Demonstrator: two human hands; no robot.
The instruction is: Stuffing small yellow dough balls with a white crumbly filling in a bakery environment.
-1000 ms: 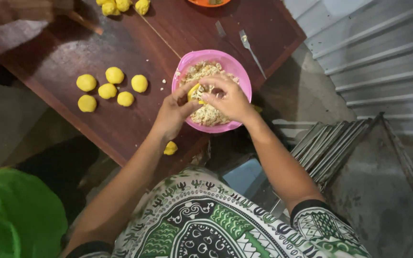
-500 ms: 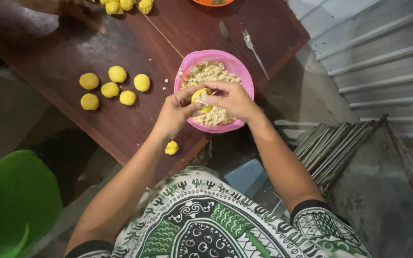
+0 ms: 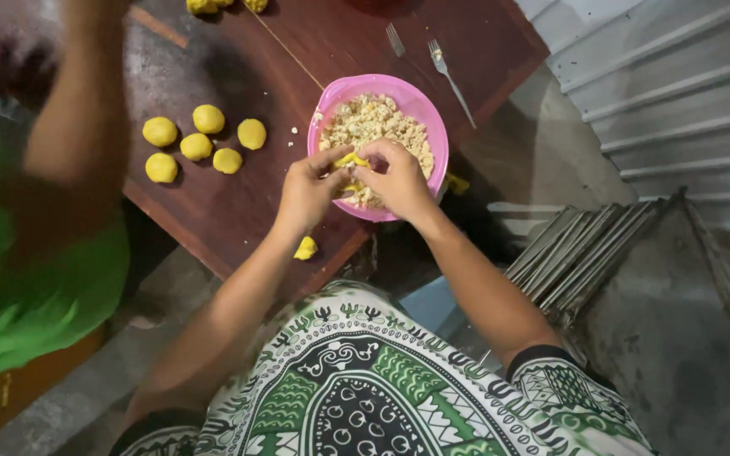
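Dough piece: yellow, pinched between both hands right over the near half of the pink bowl.
Left hand: fingers closed on the dough piece from its left side, thumb and forefinger pressing it.
Right hand: fingers curled on the same dough piece from its right, knuckles above the bowl's near rim.
Pink bowl: stood near the table's near edge, holding a pale crumbly filling.
Dough balls: six yellow ones lay grouped on the table, well left of the bowl.
Scrap of dough: lay at the table's edge, near and left of the bowl.
Forks: two lay just beyond the bowl.
Another person's arm: blurred, far left of the bowl, green clothing below it.
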